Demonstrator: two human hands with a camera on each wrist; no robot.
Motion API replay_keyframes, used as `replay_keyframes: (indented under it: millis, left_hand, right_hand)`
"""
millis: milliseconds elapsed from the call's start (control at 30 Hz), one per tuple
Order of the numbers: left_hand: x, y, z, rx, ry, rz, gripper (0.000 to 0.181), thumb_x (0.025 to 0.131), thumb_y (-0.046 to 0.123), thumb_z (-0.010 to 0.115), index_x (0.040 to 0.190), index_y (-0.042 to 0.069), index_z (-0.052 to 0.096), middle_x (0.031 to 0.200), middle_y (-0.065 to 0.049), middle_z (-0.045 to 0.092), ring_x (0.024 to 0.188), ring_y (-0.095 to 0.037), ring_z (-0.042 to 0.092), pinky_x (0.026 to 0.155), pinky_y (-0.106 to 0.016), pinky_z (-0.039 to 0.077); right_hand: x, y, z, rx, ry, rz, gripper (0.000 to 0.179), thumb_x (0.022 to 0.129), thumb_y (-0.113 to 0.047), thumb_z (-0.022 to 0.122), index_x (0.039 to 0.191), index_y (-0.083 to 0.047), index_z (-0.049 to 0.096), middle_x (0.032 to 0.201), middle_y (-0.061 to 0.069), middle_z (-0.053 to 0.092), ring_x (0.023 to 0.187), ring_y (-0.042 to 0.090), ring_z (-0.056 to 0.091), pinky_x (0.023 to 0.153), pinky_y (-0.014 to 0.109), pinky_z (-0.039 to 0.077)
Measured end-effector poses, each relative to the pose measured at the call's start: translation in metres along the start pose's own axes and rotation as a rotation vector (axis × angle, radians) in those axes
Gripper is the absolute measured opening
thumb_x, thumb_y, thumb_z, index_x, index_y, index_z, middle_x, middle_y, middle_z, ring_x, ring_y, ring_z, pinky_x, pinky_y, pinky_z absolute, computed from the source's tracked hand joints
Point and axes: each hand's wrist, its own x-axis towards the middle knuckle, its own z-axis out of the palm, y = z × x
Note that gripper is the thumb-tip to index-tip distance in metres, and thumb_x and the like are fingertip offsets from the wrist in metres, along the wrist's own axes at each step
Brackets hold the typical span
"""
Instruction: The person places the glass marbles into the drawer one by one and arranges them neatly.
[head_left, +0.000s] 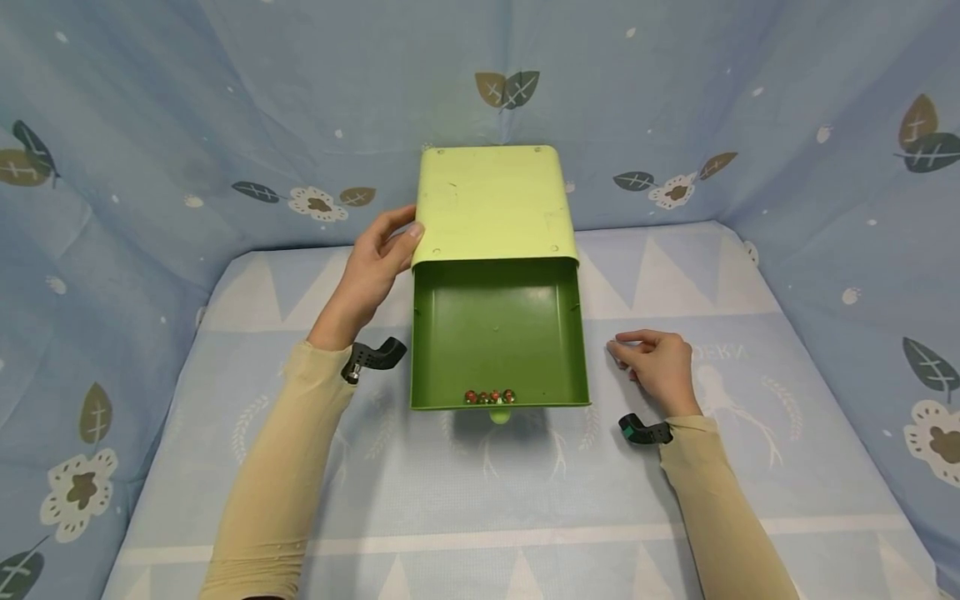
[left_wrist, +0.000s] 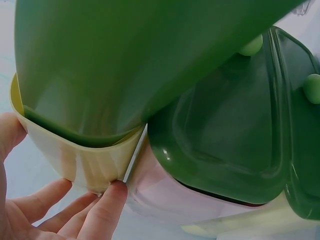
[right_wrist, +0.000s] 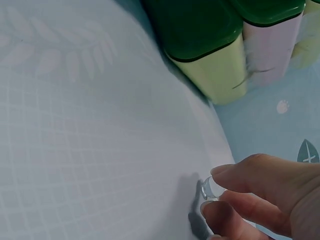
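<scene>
A stacked drawer cabinet [head_left: 491, 204] with a pale yellow-green top stands in the middle of the head view, its green top drawer [head_left: 495, 333] pulled out. Several small, shiny reddish marbles [head_left: 490, 397] lie along the drawer's front wall. My left hand [head_left: 378, 262] grips the cabinet's top tier [left_wrist: 82, 162] at its left side, the thumb by the upper edge and the fingers spread along the wall. To the right of the drawer, low over the table, my right hand [head_left: 656, 367] pinches a clear, marble-like piece [right_wrist: 212, 189] between thumb and fingertips.
Lower green drawer fronts [left_wrist: 220, 140] with round knobs show under the open drawer, set in pink and yellow tiers. The table wears a pale blue patterned cloth [head_left: 450, 517]. Behind and beside it hangs a blue curtain [head_left: 360, 100] with leaves and flowers.
</scene>
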Motion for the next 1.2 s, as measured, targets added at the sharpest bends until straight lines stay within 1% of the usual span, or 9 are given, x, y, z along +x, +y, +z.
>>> replay_keyframes:
  millis: [200,433,733,1000,1200]
  left_hand:
    - [-0.0006,-0.0007,0.0006,-0.005,0.002,0.008,0.060,0.116,0.031,0.059,0.167,0.006,0.041,0.169,-0.012,0.042,0.151,-0.028,0.050,0.121,-0.049,0.047]
    - [0.0000,-0.0012,0.0000,-0.001,0.005,0.000,0.061,0.116,0.032,0.059,0.168,0.006,0.040,0.169,-0.011,0.042,0.151,-0.028,0.049,0.122,-0.049,0.046]
    - [0.0008,-0.0017,-0.0005,0.003,0.002,-0.013,0.061,0.116,0.032,0.057,0.168,0.006,0.039,0.171,-0.012,0.040,0.152,-0.028,0.048,0.123,-0.047,0.045]
    - [0.0001,-0.0016,0.0000,0.002,0.007,-0.005,0.060,0.116,0.032,0.058,0.168,0.007,0.041,0.169,-0.010,0.043,0.150,-0.027,0.050,0.122,-0.049,0.046]
    - [-0.0002,-0.0017,-0.0001,0.004,0.006,-0.004,0.061,0.116,0.033,0.059,0.168,0.007,0.041,0.169,-0.011,0.042,0.151,-0.027,0.049,0.122,-0.048,0.046]
  right_hand:
    - [-0.0003,0.0023,0.0004,-0.003,0.008,-0.006,0.027,0.100,-0.019,0.085,0.117,0.002,0.083,0.077,0.013,0.076,0.055,0.018,0.067,0.049,0.024,0.054]
    - [-0.0004,0.0026,0.0013,-0.019,0.017,-0.015,0.025,0.099,-0.019,0.086,0.114,0.002,0.084,0.075,0.012,0.075,0.055,0.019,0.067,0.048,0.025,0.052]
    - [-0.0011,0.0034,0.0028,-0.047,0.024,-0.012,0.024,0.099,-0.020,0.086,0.110,0.002,0.085,0.073,0.011,0.074,0.056,0.020,0.067,0.049,0.027,0.053]
    - [-0.0022,0.0018,0.0027,-0.051,0.025,-0.018,0.023,0.099,-0.019,0.085,0.108,0.002,0.085,0.073,0.011,0.074,0.056,0.021,0.068,0.050,0.026,0.054]
    - [-0.0035,0.0005,0.0021,-0.055,0.020,-0.021,0.024,0.099,-0.019,0.085,0.109,0.003,0.084,0.075,0.011,0.075,0.057,0.021,0.069,0.050,0.026,0.055]
